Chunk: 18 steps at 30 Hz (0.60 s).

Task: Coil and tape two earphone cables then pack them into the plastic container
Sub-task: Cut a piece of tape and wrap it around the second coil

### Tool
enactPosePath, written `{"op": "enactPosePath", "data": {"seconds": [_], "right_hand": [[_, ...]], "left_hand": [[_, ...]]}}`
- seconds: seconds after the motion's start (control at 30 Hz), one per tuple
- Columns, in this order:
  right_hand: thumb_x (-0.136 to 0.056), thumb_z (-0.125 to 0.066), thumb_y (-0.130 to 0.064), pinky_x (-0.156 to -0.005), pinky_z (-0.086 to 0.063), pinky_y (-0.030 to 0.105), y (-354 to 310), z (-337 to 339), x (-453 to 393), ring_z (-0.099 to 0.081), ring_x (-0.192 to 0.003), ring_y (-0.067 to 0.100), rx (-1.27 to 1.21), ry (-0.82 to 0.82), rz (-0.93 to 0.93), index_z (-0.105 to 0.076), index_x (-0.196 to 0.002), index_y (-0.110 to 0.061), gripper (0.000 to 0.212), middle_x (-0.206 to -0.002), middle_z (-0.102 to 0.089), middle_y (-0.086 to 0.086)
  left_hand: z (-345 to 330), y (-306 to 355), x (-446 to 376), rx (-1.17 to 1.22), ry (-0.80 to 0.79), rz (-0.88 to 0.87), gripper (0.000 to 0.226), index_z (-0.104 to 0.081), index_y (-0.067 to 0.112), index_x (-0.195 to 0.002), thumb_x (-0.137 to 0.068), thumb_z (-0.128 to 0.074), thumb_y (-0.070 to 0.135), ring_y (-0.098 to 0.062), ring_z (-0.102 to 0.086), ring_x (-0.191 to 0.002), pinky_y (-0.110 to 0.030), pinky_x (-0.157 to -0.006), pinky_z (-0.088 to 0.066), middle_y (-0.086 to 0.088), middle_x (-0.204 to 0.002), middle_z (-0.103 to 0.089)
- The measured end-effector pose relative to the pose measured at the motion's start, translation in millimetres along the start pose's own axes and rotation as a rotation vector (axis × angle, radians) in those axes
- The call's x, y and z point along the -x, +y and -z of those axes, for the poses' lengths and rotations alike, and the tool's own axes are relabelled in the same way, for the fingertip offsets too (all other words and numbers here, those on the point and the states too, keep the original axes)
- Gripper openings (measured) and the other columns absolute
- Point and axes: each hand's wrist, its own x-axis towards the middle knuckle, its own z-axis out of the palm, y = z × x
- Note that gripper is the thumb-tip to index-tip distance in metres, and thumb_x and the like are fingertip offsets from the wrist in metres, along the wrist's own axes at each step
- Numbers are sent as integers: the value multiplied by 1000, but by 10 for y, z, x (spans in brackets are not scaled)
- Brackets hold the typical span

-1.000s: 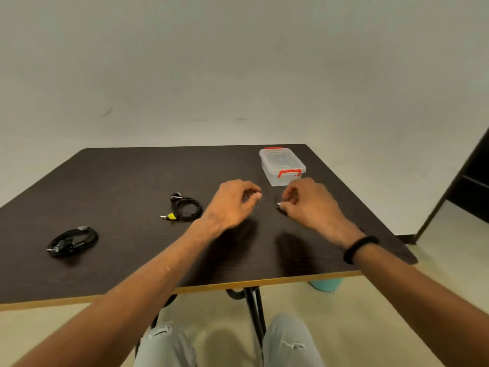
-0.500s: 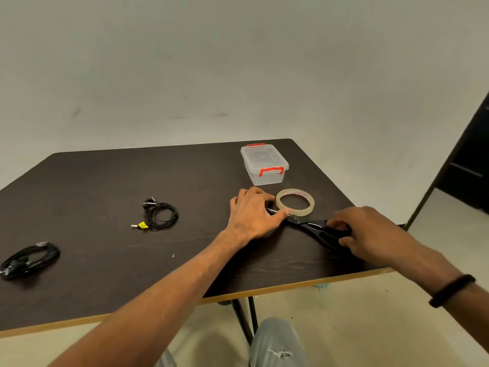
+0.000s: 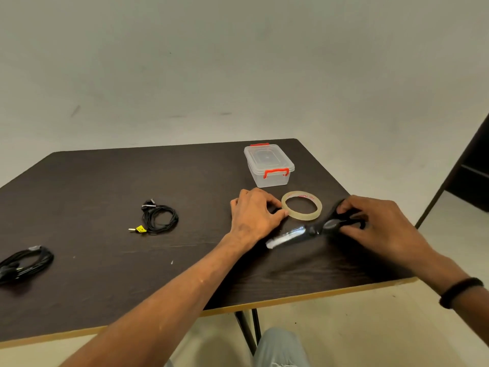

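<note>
Two coiled black earphone cables lie on the dark table [image 3: 105, 181]: one with a yellow tag [image 3: 160, 218] left of centre, the other [image 3: 25, 263] at the far left edge. A lidded clear plastic container [image 3: 268, 165] with red clips stands at the back right. In front of it lies a clear tape roll [image 3: 304, 215]. My left hand [image 3: 254, 214] rests beside the roll with its fingers curled, thumb and fingertips at the roll's left rim. My right hand [image 3: 381, 226] grips the black handles of the scissors [image 3: 296, 234], whose blades point toward me and left.
The table's near edge has a light wooden trim, and its right corner lies just beyond my right hand. A dark piece of furniture [image 3: 473, 168] stands at the far right on the pale floor. My knee shows below the table.
My right hand has swung the scissors round, so the blades point down-left instead of toward my left hand. My left hand has let go of the blade tip and now touches the tape roll.
</note>
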Motion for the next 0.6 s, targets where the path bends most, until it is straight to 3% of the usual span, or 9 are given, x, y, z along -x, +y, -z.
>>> {"op": "enactPosePath", "data": {"seconds": [0.13,0.27,0.43,0.5,0.6], "right_hand": [[-76,-91,-11,-92,-56,28,-28,-281,-203,-74,-99,9,-343,85,-79,-67,-90,-34,36,-106,-76,-9],[-79,-89,-12,-88,-58,32,15,-363,-408,-69,-93,9,-297,-5,-37,-68,-88,-38,35,-103,-73,-13],[-82,-86,-8,-76,-51,10,103,-358,-563,-69,-88,7,-273,-69,17,-68,-90,-34,33,-97,-72,-18],[-84,-84,-9,-75,-53,15,146,-340,-621,-68,-86,5,-240,-101,33,-67,-89,-35,31,-94,-72,-17],[-85,-83,-10,-81,-58,34,218,-291,-674,-70,-88,9,-201,-163,14,-66,-87,-35,30,-94,-73,-14]], "left_hand": [[-43,-38,-34,55,-5,-12,23,-82,33,-98,-83,-77,49,-14,-59,-106,-46,-96,-49,13,-100,-74],[-77,-45,-83,40,-38,-10,10,-82,34,-92,-84,-77,39,-15,-62,-101,-47,-90,-54,14,-93,-74],[-93,-42,-132,31,-36,-35,7,-81,34,-88,-82,-77,32,-15,-62,-98,-46,-89,-53,16,-88,-75],[-96,-32,-141,31,-49,-52,6,-80,33,-85,-80,-78,30,-15,-63,-95,-46,-90,-54,15,-85,-74],[-106,-20,-157,20,-51,-60,5,-78,30,-80,-80,-73,29,-14,-62,-90,-46,-88,-55,16,-81,-71]]}}
